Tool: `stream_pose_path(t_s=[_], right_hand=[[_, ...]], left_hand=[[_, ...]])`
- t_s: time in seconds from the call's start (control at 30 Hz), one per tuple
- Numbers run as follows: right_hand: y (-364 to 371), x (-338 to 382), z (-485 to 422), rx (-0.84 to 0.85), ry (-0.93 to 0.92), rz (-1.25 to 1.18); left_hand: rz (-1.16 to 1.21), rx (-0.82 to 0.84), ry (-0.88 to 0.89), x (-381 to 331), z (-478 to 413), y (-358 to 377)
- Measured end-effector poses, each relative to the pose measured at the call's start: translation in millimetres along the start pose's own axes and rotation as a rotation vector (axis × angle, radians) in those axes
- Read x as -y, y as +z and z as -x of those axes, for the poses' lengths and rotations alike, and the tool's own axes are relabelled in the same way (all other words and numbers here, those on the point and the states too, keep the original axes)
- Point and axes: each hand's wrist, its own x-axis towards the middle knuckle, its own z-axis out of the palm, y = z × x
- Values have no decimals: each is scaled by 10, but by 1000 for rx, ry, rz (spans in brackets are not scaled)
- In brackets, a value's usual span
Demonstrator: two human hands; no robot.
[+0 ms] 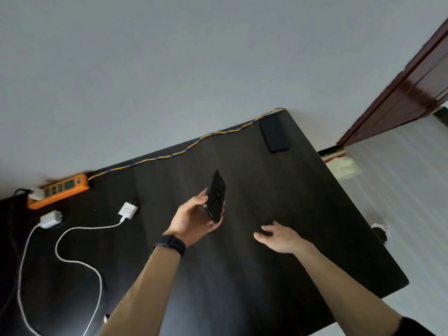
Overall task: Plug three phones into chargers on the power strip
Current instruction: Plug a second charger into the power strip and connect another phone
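Head view | left hand (194, 220) grips black phone (217, 195) | right hand (278, 236) spread loose | markings unreadable

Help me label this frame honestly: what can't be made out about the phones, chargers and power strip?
Head view:
- Third phone: out of view; only the held phone, in the left hand, and the far phone show.
- White cables: free ends cut off by the bottom edge.
- Power strip: sockets blurred; plug at its left end unclear.
- Held phone's port: too dark.
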Motion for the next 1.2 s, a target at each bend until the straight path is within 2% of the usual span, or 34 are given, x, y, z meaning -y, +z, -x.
stream_pose_path(t_s=[0.07, 0.17, 0.23, 0.37, 0.43, 0.53, 0.63, 0.83, 0.93, 1.03, 1.2], right_hand=[[-62, 181, 211, -1, -32, -349], [64, 450, 589, -31, -153, -742], [224, 609, 808, -4, -215, -833], [781, 835, 1100, 24, -297, -862], [1072, 878, 1144, 18, -297, -847], [1533, 969, 1217, 85, -266, -778], [1967, 1060, 1266, 149, -250, -716], [2959, 1458, 1440, 244, -229, -600], [3413, 1704, 1521, 263, -236, -528], [3820, 1937, 1543, 194, -299, -363], [4254, 2065, 1533, -16, -409, 131]], left_hand=[[-84, 106, -6, 132, 291, 34], [-269, 22, 20, 369, 739, 77], [-383, -73, 21, 502, 1007, 113], [-561, -228, 76, 794, 1539, -1], [-634, -290, 127, 949, 1773, -140], [-615, -338, 188, 1181, 2216, -460], [-644, -512, 282, 1428, 2636, -855], [-250, -595, 211, 1772, 3465, -1709], [-164, -665, 178, 1798, 3833, -2116], [-41, -705, 199, 1735, 4192, -2535], [-22, -882, 285, 1520, 4596, -3174]])
